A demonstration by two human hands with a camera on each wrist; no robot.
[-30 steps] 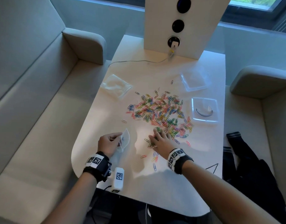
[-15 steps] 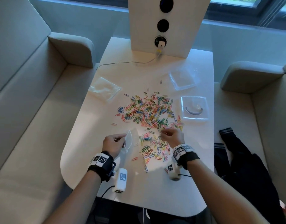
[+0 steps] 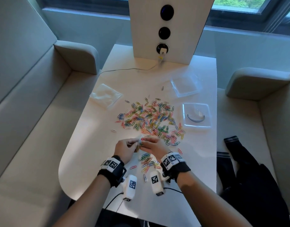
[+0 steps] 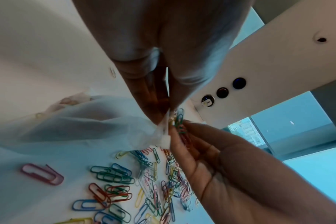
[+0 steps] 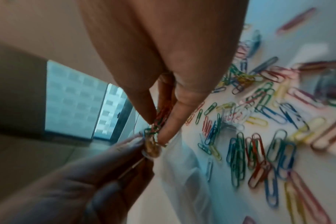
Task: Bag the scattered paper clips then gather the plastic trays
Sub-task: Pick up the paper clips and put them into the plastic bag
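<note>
My left hand pinches the rim of a small clear plastic bag above the near part of the white table. Right beside it, my right hand pinches a bunch of coloured paper clips at the bag's mouth. A wide scatter of coloured paper clips covers the table's middle, and a smaller heap lies under my wrists. Two clear plastic trays stand on the right: the far tray and the nearer tray, which holds a dark curved piece.
A second clear bag lies at the table's left. A white panel with round sockets stands at the far end, its cable running left. Grey sofas flank the table; dark clothing lies on the right seat.
My right hand gathered clips from the pile, lifted and moved left to meet the bag in my left hand. The head view shifted and came closer.
</note>
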